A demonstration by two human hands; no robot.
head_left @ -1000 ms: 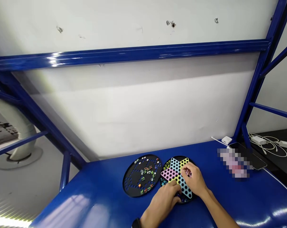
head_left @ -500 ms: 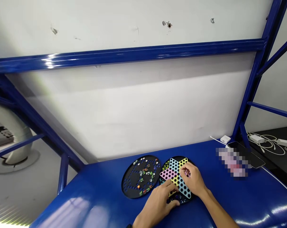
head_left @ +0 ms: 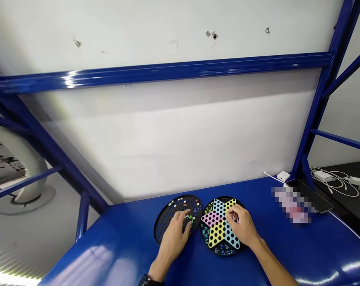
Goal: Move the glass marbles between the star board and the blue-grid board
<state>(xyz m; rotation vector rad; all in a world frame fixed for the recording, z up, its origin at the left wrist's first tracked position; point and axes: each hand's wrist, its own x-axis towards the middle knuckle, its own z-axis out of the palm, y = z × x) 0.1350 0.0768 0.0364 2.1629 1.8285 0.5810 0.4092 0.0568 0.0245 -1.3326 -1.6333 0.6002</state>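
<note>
Two round black boards lie side by side on the blue table. The right board carries a star of pink, yellow and light-blue fields with holes. The left board is black with blue holes and holds several loose coloured marbles. My left hand rests on the left board, fingers reaching down among the marbles. My right hand lies on the right side of the star board, fingers curled at a hole near the pink field; what they pinch is too small to name.
A phone and a blurred-out item lie at the table's right, with a white charger and cable behind. More chargers and cables sit on a dark surface further right. Blue frame beams cross a white wall.
My left hand has left the lower edge of the star board and moved left onto the black marble board. My right hand has stayed on the star board.
</note>
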